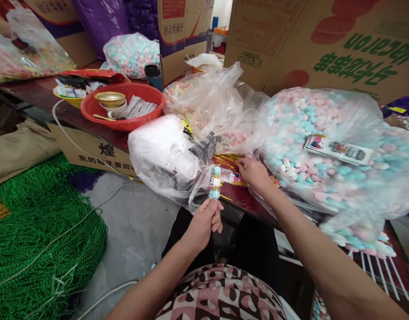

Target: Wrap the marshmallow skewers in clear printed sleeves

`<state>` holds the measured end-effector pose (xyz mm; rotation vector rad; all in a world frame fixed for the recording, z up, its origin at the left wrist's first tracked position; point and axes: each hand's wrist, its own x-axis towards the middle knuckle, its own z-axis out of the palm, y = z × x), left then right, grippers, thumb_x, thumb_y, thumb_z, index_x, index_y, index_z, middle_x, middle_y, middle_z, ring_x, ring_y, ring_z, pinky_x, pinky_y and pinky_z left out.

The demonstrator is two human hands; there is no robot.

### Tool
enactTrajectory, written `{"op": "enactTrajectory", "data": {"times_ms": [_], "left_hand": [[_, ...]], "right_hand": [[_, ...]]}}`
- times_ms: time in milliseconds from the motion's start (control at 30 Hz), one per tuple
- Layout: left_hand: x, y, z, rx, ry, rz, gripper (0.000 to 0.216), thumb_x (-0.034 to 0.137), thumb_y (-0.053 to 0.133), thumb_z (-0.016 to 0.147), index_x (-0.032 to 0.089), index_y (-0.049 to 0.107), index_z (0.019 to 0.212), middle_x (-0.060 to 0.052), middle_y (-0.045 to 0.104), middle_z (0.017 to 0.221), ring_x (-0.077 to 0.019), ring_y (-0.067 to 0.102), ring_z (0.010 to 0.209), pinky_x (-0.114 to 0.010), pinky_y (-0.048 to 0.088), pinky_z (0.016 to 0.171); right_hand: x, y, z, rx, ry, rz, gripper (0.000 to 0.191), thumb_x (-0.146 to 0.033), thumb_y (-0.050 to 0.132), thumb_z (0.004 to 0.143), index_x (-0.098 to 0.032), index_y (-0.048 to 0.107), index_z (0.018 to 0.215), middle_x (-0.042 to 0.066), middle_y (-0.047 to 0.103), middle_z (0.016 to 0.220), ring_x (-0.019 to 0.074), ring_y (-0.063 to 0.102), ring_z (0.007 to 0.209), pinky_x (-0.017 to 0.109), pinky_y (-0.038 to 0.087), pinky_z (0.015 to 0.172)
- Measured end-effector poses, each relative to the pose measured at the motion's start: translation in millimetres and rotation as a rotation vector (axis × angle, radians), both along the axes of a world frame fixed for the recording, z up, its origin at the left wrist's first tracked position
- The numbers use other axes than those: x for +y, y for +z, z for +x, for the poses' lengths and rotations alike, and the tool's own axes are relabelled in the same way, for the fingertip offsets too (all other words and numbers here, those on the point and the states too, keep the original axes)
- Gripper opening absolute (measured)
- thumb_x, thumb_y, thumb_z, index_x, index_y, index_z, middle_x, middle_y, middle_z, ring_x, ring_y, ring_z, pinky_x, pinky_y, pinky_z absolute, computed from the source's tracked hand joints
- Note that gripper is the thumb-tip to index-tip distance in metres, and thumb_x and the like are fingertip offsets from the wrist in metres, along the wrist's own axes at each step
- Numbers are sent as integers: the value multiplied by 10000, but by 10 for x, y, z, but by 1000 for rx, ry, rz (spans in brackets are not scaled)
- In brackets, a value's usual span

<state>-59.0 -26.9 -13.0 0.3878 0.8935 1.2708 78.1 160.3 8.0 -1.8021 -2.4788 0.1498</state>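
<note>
The left hand (pixel 200 226) has its thumb and fingers clamped on the near end of a small, clear, slim plastic packet with a colourful printed band and pale-blue pieces inside (pixel 214 183), which points away beyond the fingertips. It looks light and yielding, with a slick film skin (the pieces inside seem soft enough to dent), so a gentle pinch at the gathered end should suit it better than a squeeze around the filled middle.

The right hand (pixel 256 174) is at the thin, gold-coloured strips (pixel 226 158), with its thumb and forefinger close together; whether a strip is caught between them, I cannot tell. Just beside those fingertips, on the side towards the packet, a flat, clear, printed plastic sleeve (pixel 231 177) lies on the dark red tabletop (pixel 239 201). Beyond the left fingers and to their left slumps a cloudy white plastic bag (pixel 164 153); right of the right fingers bulges a large, clear bag of pink, blue and white pieces (pixel 324 109).
</note>
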Motion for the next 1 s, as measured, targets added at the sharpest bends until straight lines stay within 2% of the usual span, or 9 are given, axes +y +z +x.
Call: {"op": "enactTrajectory", "data": {"times_ms": [100, 233, 367, 500, 633, 733, 833, 900, 1000], "left_hand": [[-7, -10, 23, 7, 2, -9, 452, 602, 655, 784, 172, 513, 787, 120, 313, 479, -28, 286, 360, -189, 368, 430], [-4, -9, 28, 5, 2, -12, 442, 592, 652, 791, 173, 511, 784, 120, 316, 478, -29, 289, 358, -191, 372, 432], [11, -21, 17, -3, 9, -12, 422, 573, 642, 809, 172, 513, 784, 119, 316, 477, -31, 286, 357, -193, 375, 427], [5, -43, -14, -18, 13, -12, 412, 564, 633, 822, 172, 513, 790, 117, 323, 479, -32, 293, 360, -191, 379, 427], [-1, -51, -28, -21, 10, -21, 438, 588, 650, 794, 172, 513, 787, 117, 327, 477, -32, 291, 361, -189, 375, 427], [5, -45, -8, -8, -8, -17, 447, 595, 655, 784, 170, 518, 781, 119, 317, 471, -31, 283, 358, -189, 368, 420], [29, -22, 3, 5, -24, -4, 445, 594, 653, 786, 170, 520, 779, 119, 313, 472, -31, 278, 359, -190, 368, 418], [65, 6, -10, 27, -13, 3, 446, 597, 651, 785, 171, 517, 776, 121, 306, 469, -30, 271, 358, -189, 363, 414], [158, 54, -27, 110, 11, 21, 443, 599, 641, 787, 172, 521, 780, 122, 303, 466, -31, 268, 356, -188, 355, 410]], "right_hand": [[-25, 20, -130, -31, 17, -20, 333, -268, 449, 929, -180, 712, 1114, 137, 692, 1192, 263, 663, 1036, 340, 488, 840], [-6, -7, -268, -47, 0, -42, 339, -223, 429, 929, -150, 715, 1096, 182, 665, 1221, 295, 653, 1076, 376, 488, 868], [60, -56, -326, -13, -37, -46, 353, -139, 407, 908, -95, 701, 1100, 240, 675, 1162, 317, 657, 1072, 406, 475, 887], [106, -66, -247, 100, -75, -49, 274, -161, 475, 864, -111, 718, 981, 208, 723, 1027, 303, 670, 1006, 381, 469, 867], [106, -56, -121, 316, -114, -40, 188, -202, 506, 830, -157, 684, 871, 134, 747, 933, 248, 676, 886, 326, 477, 797], [92, -45, -102, 524, -151, -72, 163, -209, 462, 836, -172, 620, 841, 87, 747, 841, 168, 651, 659, 263, 481, 629], [31, 0, -121, 704, -175, -127, 140, -232, 421, 851, -192, 551, 813, 25, 706, 705, 108, 555, 467, 224, 436, 485], [-84, 62, -118, 835, -172, -157, 134, -280, 445, 856, -205, 516, 771, -6, 655, 645, 92, 522, 442, 208, 416, 453], [-405, 187, -77, 1143, -102, -256, 181, -380, 546, 842, -214, 523, 771, -41, 592, 608, 83, 500, 448, 196, 397, 441]]}}
